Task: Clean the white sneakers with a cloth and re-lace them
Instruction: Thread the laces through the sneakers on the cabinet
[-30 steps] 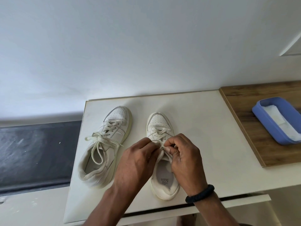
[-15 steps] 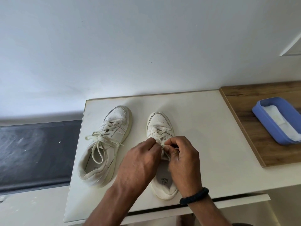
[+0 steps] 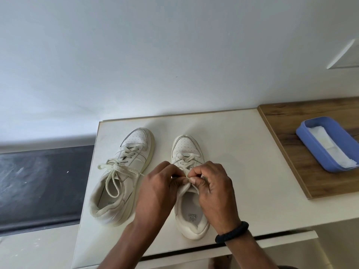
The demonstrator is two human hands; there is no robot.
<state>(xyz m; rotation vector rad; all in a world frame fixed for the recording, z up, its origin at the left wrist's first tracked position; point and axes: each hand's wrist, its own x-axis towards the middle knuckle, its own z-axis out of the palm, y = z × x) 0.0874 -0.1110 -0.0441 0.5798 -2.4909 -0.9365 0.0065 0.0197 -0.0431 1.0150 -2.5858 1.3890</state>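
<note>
**Lacing the sneaker nearer the tray**

Both hands are at the top eyelets of the sneaker [image 3: 184,145] nearer the blue tray [image 3: 310,127], and the job in hand is plainly the lacing, most likely the knot. The other sneaker [image 3: 136,150] sits beside it on the white table top [image 3: 233,152]. It is already laced, with a bow [image 3: 116,168] across its tongue, so I'd judge the task close to its end (the cloth [image 3: 326,147] lies in the tray, well apart from the shoes).

The left hand [image 3: 157,191] comes in knuckles up with its fingers curled, pinching the lace [image 3: 186,180] just above the tongue. The right hand [image 3: 213,189], with a black band [image 3: 232,232] at its wrist, mirrors it, fingers bent tight and nipping the same lace. The two hands touch over the middle of the shoe and hide the knot, so I cannot tell whether a loop is formed yet.

The next move calls for drawing the ends apart evenly with a firm pinch. Nothing holds the shoe down, and it could slide on that smooth top.
</note>
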